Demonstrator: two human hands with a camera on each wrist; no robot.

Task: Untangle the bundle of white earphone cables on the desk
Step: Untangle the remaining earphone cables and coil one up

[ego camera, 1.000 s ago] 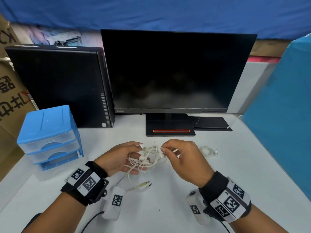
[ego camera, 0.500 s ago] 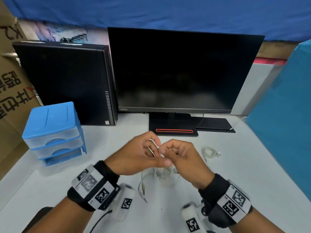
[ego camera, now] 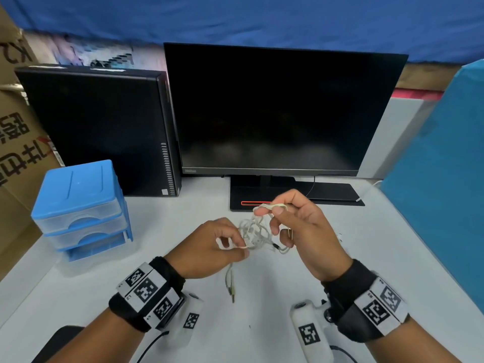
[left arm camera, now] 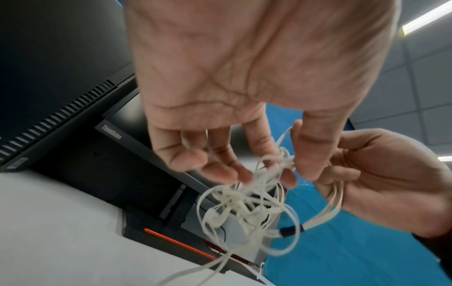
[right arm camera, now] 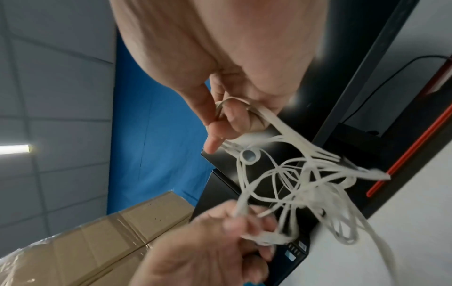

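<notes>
A tangled bundle of white earphone cables (ego camera: 255, 233) hangs in the air between both hands, above the white desk (ego camera: 262, 310). My left hand (ego camera: 209, 247) pinches a strand at the bundle's lower left; in the left wrist view the knot (left arm camera: 247, 203) dangles below its fingertips (left arm camera: 220, 172). My right hand (ego camera: 301, 224), raised higher, pinches a cable loop (ego camera: 275, 205) between thumb and forefinger, and its lower fingers curl round another strand. The right wrist view shows an earbud (right arm camera: 249, 155) in the bundle (right arm camera: 305, 183). Two jack plugs (ego camera: 231, 290) hang down toward the desk.
A black monitor (ego camera: 282, 111) on its stand (ego camera: 251, 197) is right behind the hands. A black computer case (ego camera: 99, 127) stands at the back left, with blue plastic drawers (ego camera: 81, 205) in front of it. A blue partition (ego camera: 440, 179) borders the right side.
The hands were close together half a second ago; now they have drawn apart. The right hand has risen with a loop, stretching the bundle upward, while the left stays lower.
</notes>
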